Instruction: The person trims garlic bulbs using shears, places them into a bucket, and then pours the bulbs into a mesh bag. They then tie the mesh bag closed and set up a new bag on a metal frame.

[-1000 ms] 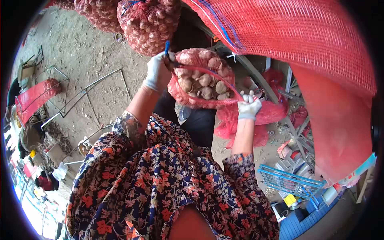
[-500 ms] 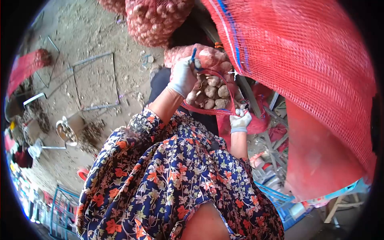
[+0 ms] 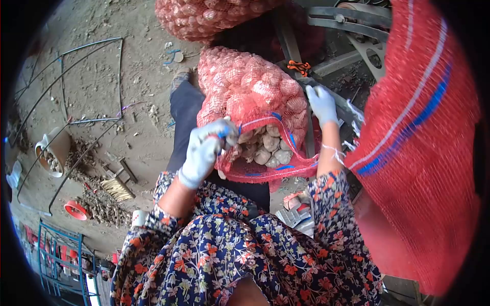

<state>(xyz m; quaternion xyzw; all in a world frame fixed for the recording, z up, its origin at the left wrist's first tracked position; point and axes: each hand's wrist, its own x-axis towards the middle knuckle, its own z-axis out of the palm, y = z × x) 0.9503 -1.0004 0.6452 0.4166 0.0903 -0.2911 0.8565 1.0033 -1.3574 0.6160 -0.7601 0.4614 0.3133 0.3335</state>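
In front of me a red mesh bag (image 3: 245, 81) stands full of garlic bulbs (image 3: 268, 145), its mouth open toward me. My left hand (image 3: 206, 148), in a white glove, is closed on the left side of the bag's rim. My right hand (image 3: 322, 103), also gloved, is off the rim and reaches past the bag's right side. Its fingers are partly stretched and apart, beside a metal bar and just short of an orange and black tie (image 3: 298, 67). Nothing shows in that hand.
Large red mesh sheeting (image 3: 418, 153) with white threads hangs close on the right. Another filled mesh bag (image 3: 209, 18) lies beyond. At left are a tipped white bucket (image 3: 53, 150), a red bowl (image 3: 76, 209), a small stool (image 3: 120, 181) and thin metal frames on dirt ground.
My right hand has let go of the bag's rim and moved up and forward past its right side. My left hand still grips the rim. The view has shifted, showing more of the bag.
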